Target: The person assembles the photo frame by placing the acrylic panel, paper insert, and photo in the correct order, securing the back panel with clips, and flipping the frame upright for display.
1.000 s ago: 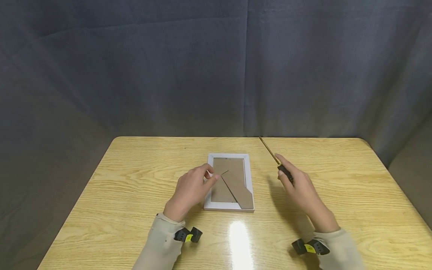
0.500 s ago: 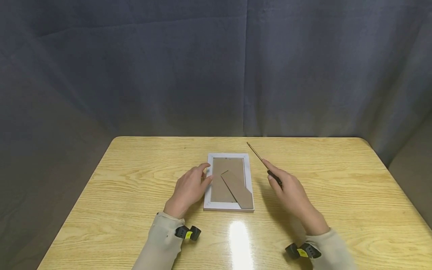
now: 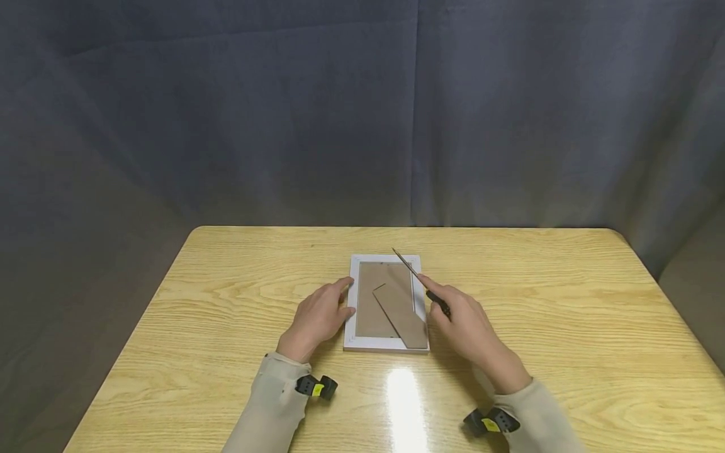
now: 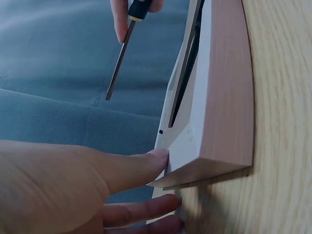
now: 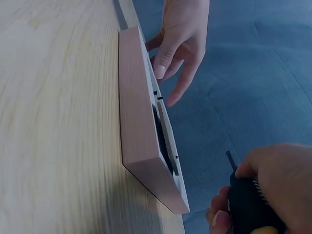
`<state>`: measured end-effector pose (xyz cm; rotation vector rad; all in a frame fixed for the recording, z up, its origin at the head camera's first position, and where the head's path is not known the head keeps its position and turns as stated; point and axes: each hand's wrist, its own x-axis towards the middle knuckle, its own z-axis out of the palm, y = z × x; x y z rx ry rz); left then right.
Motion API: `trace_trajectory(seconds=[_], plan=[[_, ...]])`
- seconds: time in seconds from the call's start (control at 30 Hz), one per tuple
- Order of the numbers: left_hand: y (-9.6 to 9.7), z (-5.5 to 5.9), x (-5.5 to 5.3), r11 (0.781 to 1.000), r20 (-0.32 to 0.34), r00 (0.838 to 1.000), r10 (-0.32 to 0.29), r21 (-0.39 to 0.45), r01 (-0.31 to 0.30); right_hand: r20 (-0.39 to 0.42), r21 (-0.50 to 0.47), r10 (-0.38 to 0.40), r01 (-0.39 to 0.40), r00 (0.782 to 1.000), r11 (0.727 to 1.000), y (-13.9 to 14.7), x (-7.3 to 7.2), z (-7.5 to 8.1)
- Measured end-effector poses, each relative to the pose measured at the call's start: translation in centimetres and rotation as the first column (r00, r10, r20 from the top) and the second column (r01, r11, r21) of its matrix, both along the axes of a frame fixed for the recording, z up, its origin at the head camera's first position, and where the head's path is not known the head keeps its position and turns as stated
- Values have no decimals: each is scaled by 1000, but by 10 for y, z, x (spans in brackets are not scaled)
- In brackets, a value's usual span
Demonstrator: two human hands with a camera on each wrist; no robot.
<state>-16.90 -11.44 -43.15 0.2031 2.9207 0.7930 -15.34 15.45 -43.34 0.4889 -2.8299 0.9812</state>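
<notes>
A white picture frame [image 3: 351, 324] lies back side up on the table, its brown backing board [image 3: 370, 321] showing. A brown easel stand [image 3: 404, 314] slants across the board to the frame's lower right corner. At the frame's left edge, my left hand [image 3: 317, 318] rests its thumb on the rim; the other fingers [image 4: 141, 209] lie alongside, fairly straight. Right of the frame, my right hand [image 3: 467, 321] grips the black handle of a flathead screwdriver [image 4: 119, 63], index finger along the shaft. The blade hangs above the frame's top part, pointing up and left in the head view.
The wooden table [image 3: 226, 283] carries the frame near its middle. A dark grey curtain [image 3: 306, 126] hangs behind the far edge and along both sides. Black camera straps [image 3: 314, 387] sit on both wrists over light sleeves.
My right hand has brought the screwdriver left, from beside the frame to over it. My left hand has lowered its thumb and fingers from above the frame onto its left edge.
</notes>
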Motion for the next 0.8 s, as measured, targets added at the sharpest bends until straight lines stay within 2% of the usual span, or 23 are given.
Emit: trace_trajectory(seconds=[0.23, 0.6, 0.8], plan=[[-1, 1, 0, 1000, 19, 1000, -14, -15, 14, -20, 35, -8, 8, 1000, 999, -5, -4, 0], [-2, 0, 0, 999, 20, 1000, -22, -27, 23, 36, 120, -61, 57, 997, 991, -19, -13, -3], [-2, 0, 0, 999, 13, 999, -31, -32, 32, 38, 150, -47, 41, 998, 988, -23, -15, -5]])
